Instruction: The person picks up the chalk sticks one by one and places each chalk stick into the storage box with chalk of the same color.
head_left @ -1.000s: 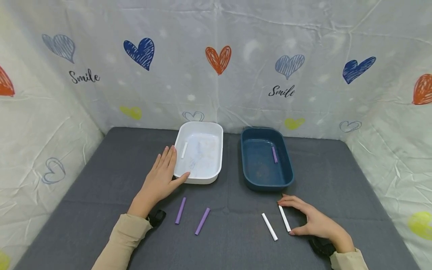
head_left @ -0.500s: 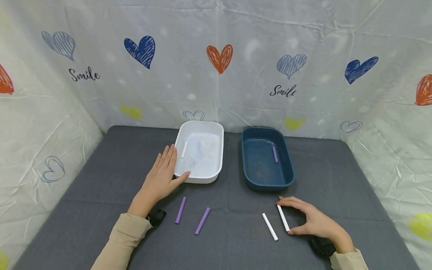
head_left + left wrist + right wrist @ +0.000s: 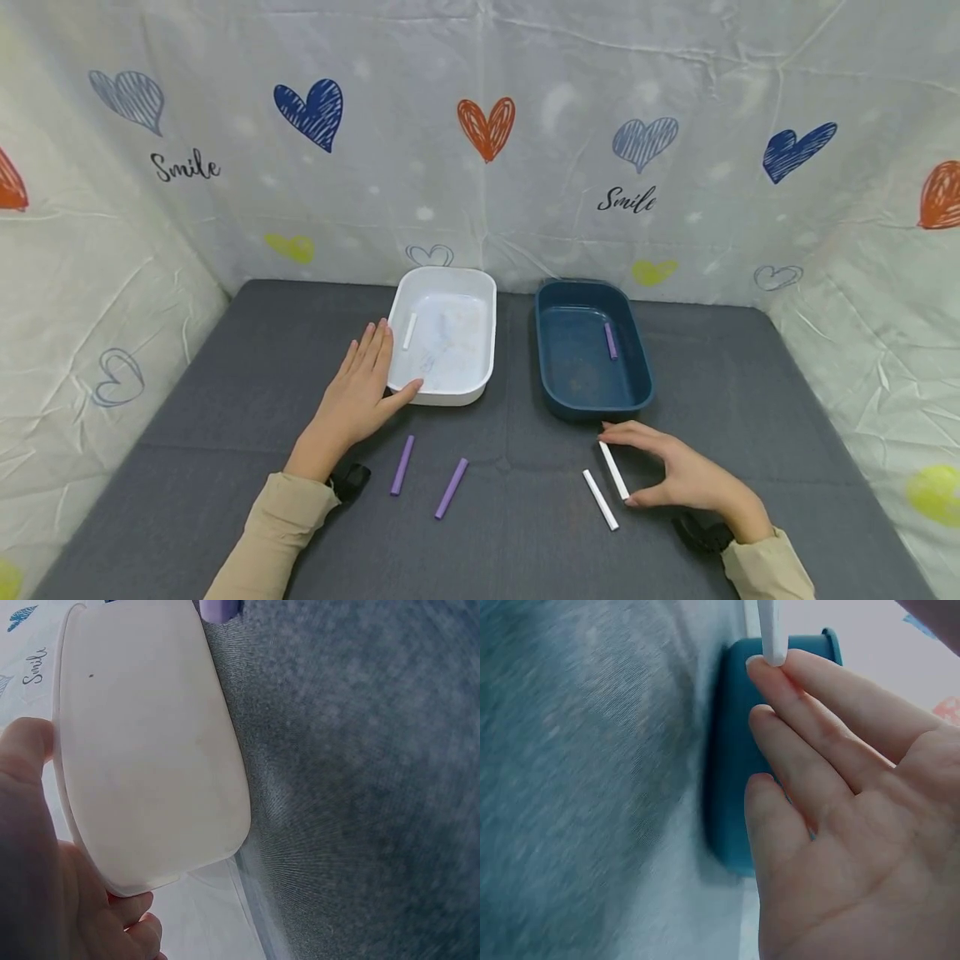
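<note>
from my end i see the right hand [image 3: 686, 477] pinching a white stick [image 3: 613, 472] by its two ends, thumb at the near one; whether it clears the grey cloth [image 3: 517, 525], i can't quite tell. it sits just right of a loose white stick [image 3: 601, 500], near of the blue tub [image 3: 581, 375] with its purple stick [image 3: 611, 341]. the left hand [image 3: 354, 400], fingers straight and gripping nothing, rests against the white tray [image 3: 457, 342] at left, where another white stick [image 3: 408, 332] lies; two purple sticks [image 3: 402, 465] lie near of it.
</note>
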`<action>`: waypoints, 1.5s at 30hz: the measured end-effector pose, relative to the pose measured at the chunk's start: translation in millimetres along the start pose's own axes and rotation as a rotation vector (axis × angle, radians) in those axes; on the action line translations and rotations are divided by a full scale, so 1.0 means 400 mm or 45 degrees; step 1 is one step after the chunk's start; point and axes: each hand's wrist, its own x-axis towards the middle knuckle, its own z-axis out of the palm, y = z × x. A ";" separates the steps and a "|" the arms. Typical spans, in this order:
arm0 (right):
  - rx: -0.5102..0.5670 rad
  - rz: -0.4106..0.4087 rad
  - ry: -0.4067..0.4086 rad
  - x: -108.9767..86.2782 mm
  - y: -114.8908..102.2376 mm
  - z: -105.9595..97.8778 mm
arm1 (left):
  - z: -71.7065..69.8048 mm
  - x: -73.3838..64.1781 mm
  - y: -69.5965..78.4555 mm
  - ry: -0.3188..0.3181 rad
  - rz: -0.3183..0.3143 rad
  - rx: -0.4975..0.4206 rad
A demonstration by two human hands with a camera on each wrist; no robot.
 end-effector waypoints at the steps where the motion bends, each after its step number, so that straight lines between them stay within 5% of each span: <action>1: 0.011 0.008 -0.009 0.004 -0.003 0.000 | 0.001 0.001 -0.001 0.000 0.001 0.000; 36: 0.080 -0.232 -0.184 0.167 -0.075 0.028 | -0.018 -0.004 0.010 -0.023 -0.025 -0.006; 45: 0.063 -0.227 -0.219 0.212 -0.105 0.033 | -0.010 -0.003 0.006 -0.039 -0.031 -0.010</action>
